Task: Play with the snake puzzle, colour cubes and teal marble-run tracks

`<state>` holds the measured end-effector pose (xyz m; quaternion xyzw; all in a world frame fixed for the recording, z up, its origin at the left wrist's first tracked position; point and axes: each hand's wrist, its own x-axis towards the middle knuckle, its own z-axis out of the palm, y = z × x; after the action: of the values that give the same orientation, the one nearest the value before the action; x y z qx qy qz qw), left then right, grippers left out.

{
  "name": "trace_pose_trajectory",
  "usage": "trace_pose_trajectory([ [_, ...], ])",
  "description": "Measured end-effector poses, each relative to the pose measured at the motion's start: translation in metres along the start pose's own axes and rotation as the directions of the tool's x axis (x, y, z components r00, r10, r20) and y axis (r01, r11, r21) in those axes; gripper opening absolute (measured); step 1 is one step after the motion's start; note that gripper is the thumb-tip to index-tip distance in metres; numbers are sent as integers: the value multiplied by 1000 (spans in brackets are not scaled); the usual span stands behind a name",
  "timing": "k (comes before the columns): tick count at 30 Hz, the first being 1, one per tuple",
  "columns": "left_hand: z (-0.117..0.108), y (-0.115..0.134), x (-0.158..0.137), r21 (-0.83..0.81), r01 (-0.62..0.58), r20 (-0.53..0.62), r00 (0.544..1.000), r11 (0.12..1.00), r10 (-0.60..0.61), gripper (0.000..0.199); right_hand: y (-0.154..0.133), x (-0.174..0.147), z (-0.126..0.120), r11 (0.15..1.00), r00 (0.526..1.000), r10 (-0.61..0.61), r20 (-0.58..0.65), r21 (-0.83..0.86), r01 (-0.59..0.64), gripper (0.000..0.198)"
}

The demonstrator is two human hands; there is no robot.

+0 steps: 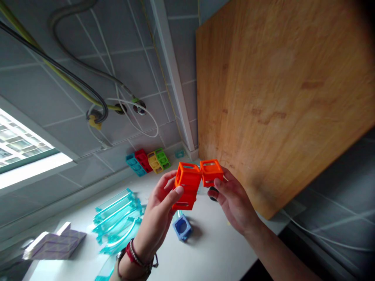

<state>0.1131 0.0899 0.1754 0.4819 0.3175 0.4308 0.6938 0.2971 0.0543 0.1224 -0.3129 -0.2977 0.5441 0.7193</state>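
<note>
My left hand (164, 203) is closed around a tall orange block piece (189, 178) with cut-out windows, which looks like stacked cubes. My right hand (234, 199) pinches a single orange cube block (211, 172) between thumb and fingers. The two orange pieces are side by side at their upper edges; whether they touch or are joined I cannot tell. Both are held up above the white table. Below them a blue cube block (182, 227) with a round opening lies on the table. Behind my right fingers is a small dark round thing (213, 193), partly hidden.
Clear turquoise track pieces (117, 218) lie left of my left hand. Blue, red, yellow and green blocks (148, 160) stand along the wall. A patterned box (55, 244) is at the table's left. A large wooden board (275, 86) leans at right; cables (73, 78) hang on the tiled wall.
</note>
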Motion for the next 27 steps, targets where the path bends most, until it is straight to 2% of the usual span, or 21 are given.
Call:
trace_pose_trajectory([
  [8, -2, 0, 8, -157, 95, -15, 995, 983, -98, 38, 5, 1, -2, 999, 999, -31, 10, -13, 32, 41],
  [12, -2, -2, 9, -149, 111, -61, 991, 983, -121, 40, 9, 1, -2, 1000, 1000, 4, 20, 5, -5, 44],
  [19, 3, 0, 6, -87, 75, -54, 995, 993, -80, 41, 18, -2, 0, 996, 999, 33, 19, 87, -34, 43],
  [24, 3, -1, 6, -53, 70, -39, 997, 996, -72, 40, 26, -3, 5, 946, 983, 183, 17, 267, -181, 45],
  [27, -5, -3, 7, 54, -18, -13, 1000, 998, 19, 40, 26, -3, 8, 893, 955, 297, -20, 359, -270, 50],
])
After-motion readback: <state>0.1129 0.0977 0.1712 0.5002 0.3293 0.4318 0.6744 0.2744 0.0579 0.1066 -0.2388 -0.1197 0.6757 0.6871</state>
